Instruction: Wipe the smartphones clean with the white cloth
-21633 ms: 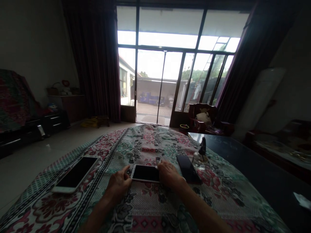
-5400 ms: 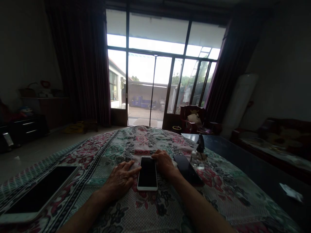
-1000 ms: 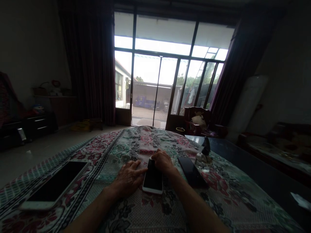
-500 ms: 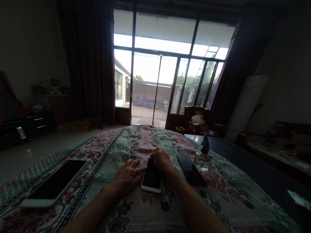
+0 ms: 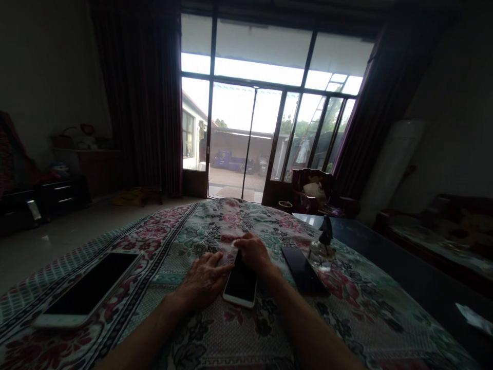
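A white smartphone [image 5: 241,285] with a dark screen lies face up on the flowered tablecloth [image 5: 231,339]. My left hand [image 5: 206,277] rests flat beside it, fingers spread, with a fingertip against the phone's left edge. Over the phone's top end is my right hand [image 5: 252,254], its fingers bent down and pressed together. Pale bits of what looks like a white cloth [image 5: 234,243] show at the fingertips and past the hand's right side; most of it is hidden under the hand.
A larger white-framed phone [image 5: 90,290] lies at the left. To the right are a dark phone [image 5: 302,271] and a clear bottle with a black pump top [image 5: 322,252]. A dark glossy tabletop [image 5: 370,246] borders the cloth on the right. Glass doors stand beyond.
My right hand has shifted slightly left and up at the phone's top end, and more white shows at its fingertips. The phone has tilted very slightly. My left hand stays in place.
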Demonstrator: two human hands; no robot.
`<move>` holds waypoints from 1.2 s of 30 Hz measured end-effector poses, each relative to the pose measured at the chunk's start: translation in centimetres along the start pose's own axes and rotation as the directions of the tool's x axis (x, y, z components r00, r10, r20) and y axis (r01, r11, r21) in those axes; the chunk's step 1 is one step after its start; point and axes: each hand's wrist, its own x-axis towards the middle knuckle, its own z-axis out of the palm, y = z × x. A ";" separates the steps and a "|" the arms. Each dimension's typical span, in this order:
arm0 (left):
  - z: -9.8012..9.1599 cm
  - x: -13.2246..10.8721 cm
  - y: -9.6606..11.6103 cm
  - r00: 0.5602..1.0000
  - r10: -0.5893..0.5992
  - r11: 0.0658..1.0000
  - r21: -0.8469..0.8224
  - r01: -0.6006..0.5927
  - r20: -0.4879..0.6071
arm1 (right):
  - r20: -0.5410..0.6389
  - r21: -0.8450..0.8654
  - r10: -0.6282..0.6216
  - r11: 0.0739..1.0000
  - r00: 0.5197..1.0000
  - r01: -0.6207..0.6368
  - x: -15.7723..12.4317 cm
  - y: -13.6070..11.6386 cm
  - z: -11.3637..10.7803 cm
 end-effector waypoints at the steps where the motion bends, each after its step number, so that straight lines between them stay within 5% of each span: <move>1: 0.0 0.0 0.0 1.000 0.002 1.000 0.001 -0.002 0.000 | -0.050 0.014 -0.010 1.000 0.999 0.011 0.1 0.0 -0.1; 4: 0.0 0.0 -0.1 1.000 0.010 1.000 0.001 -0.010 -0.006 | -0.093 -0.026 0.068 0.997 0.993 -0.070 0.3 0.0 -0.7; 9: 0.1 0.1 -0.1 1.000 0.011 1.000 -0.003 -0.011 -0.011 | 0.029 -0.119 0.163 0.980 0.986 -0.158 -0.1 0.0 -1.1; 19: 0.3 0.0 0.2 1.000 0.010 1.000 -0.022 -0.010 -0.010 | 0.126 -0.150 0.015 0.989 0.992 0.004 -0.8 -0.8 -0.4; 36: 0.6 0.1 0.8 0.994 -0.107 0.992 -0.068 0.105 -0.036 | 0.184 -0.142 0.011 0.990 0.983 0.016 -4.1 -2.8 -1.3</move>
